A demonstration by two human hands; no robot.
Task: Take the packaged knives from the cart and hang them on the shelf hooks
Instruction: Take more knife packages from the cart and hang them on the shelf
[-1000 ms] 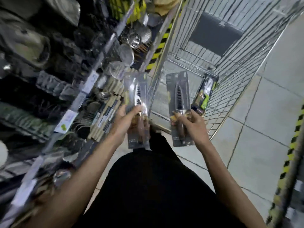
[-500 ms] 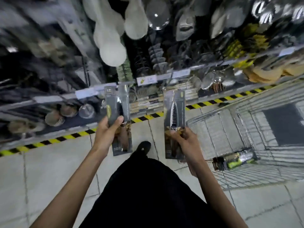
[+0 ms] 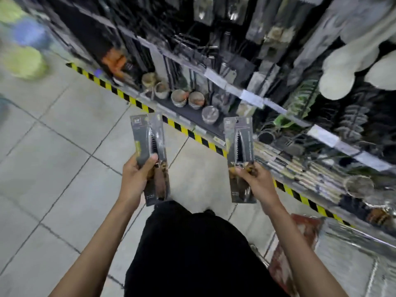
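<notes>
Packaged knives, two off: grey hang-cards, serrated dark blades, brown handles under clear blister. The left package (image 3: pixel 147 136) is held upright in the left grip (image 3: pixel 137 176), closed around it; the right package (image 3: pixel 241 142) is pinched at its handle by the right grip (image 3: pixel 256 181). Both are held above the tiled floor (image 3: pixel 64 168), near the shelf (image 3: pixel 252 97).

Shelf goods (image 3: pixel 267 67) (upper hooks) motion-blurred

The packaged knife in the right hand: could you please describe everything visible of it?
The grey carded knife pack is a long, narrow dark-grey card under glossy clear plastic, with a hang hole at its top edge. Inside, a dark serrated blade points up above a brown, wood-like handle. The right hand grips its lower half, holding it roughly upright, on no hook.
</notes>
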